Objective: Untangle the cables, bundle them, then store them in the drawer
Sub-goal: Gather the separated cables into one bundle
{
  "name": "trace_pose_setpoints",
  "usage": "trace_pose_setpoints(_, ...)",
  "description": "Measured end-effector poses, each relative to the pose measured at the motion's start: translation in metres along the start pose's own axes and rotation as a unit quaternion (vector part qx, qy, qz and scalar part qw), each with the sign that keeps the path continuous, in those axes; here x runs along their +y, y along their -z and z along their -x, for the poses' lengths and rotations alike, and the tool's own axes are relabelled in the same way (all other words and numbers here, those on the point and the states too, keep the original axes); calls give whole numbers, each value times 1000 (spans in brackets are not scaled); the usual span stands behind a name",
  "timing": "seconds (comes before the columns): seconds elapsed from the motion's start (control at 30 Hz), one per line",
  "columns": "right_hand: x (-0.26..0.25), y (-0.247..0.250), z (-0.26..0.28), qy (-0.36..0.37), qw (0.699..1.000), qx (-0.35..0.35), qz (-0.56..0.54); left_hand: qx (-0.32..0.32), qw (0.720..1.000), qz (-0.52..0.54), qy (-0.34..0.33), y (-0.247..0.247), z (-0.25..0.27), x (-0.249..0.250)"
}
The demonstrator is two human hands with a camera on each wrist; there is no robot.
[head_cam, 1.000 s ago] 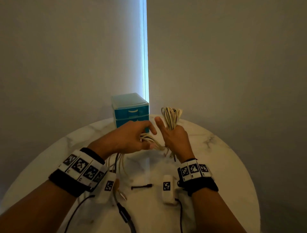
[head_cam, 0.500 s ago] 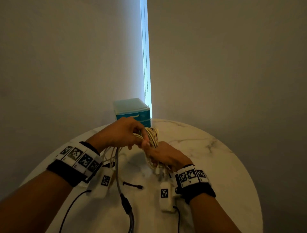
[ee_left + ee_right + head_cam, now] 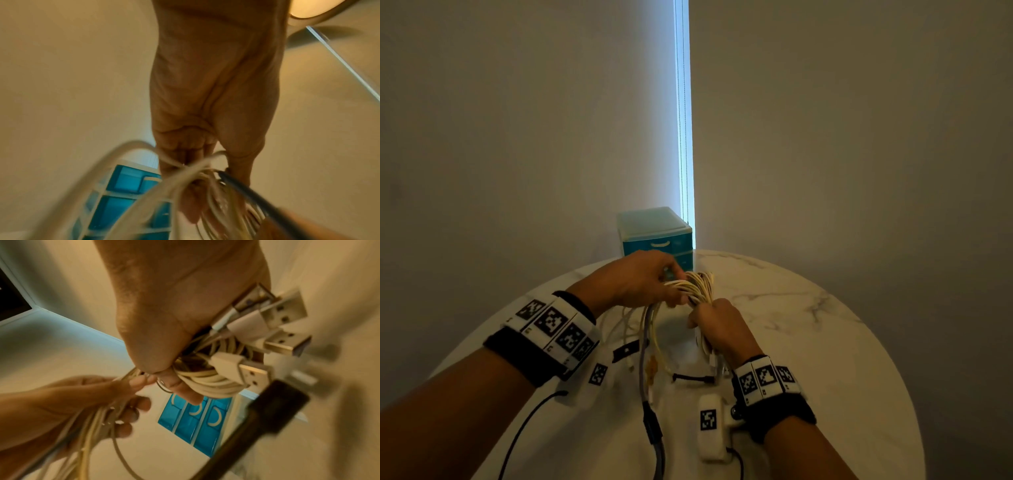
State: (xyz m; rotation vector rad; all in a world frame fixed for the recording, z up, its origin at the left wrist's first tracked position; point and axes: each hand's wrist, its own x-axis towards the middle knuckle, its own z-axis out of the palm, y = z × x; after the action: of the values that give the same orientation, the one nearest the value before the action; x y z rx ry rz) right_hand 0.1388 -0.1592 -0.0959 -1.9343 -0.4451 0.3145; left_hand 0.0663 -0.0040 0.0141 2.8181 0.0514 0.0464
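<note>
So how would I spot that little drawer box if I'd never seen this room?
Find the round marble table, then look to its far edge, where a bright strip of window light runs down the wall. The small teal drawer unit stands there, just beyond the left hand. It is the only coloured thing around, with pale curved drawer handles.

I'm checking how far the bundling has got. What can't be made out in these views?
- Head view: the left hand and right hand cover the middle of the cream cable coil; any tie is unseen.
- Left wrist view: cables blurred.
- Teal plastic drawer unit: bottom hidden behind the hands.
- Right wrist view: dark blurred strap unidentifiable.
</note>
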Motion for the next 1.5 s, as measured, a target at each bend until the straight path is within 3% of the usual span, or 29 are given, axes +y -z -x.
trace_pose_setpoints(0.07,-2,0,1,5,1000,-14,-6,-52,998,-23,39,-2,-1,-5)
trace_pose_setpoints(0.13,-3,-2,3,4,999,-36,-12,-81,995,38,48,-4,-1,-9)
trace_pose_setpoints(0.27,-8,-4,6,2,999,-42,-26,-70,971,224,52,-2,2,-13)
trace_pose_setpoints(0.37,-13,-4,9,6,999,-39,-36,-41,959,270,70,-5,-1,-14)
trace_pose_setpoints(0.53,-13,-3,7,13,997,-50,-62,13,982,181,50,-7,-11,-7)
trace_pose_setpoints(0.7,-13,-6,10,-27,966,-177,-184,97,995,-20,-21,-10,-24,-12)
trace_pose_setpoints(0.9,-18,-5,16,-21,952,-223,-209,140,990,-18,-31,-9,-25,-26)
trace_pose_setpoints(1.1,-21,-7,12,-66,935,-250,-243,179,982,-50,-20,-10,-23,-24)
trace_pose_setpoints(1.27,-19,-7,12,-86,939,-213,-256,123,992,1,15,-11,-20,-29)
trace_pose_setpoints(1.33,-19,-8,12,-88,942,-197,-256,99,992,72,35,-14,-16,-30)
trace_pose_setpoints(1.4,-20,-7,11,-85,947,-177,-254,70,981,174,58,-17,-11,-31)
trace_pose_setpoints(1.5,-17,-7,7,-77,951,-142,-264,26,937,337,88,-21,-1,-30)
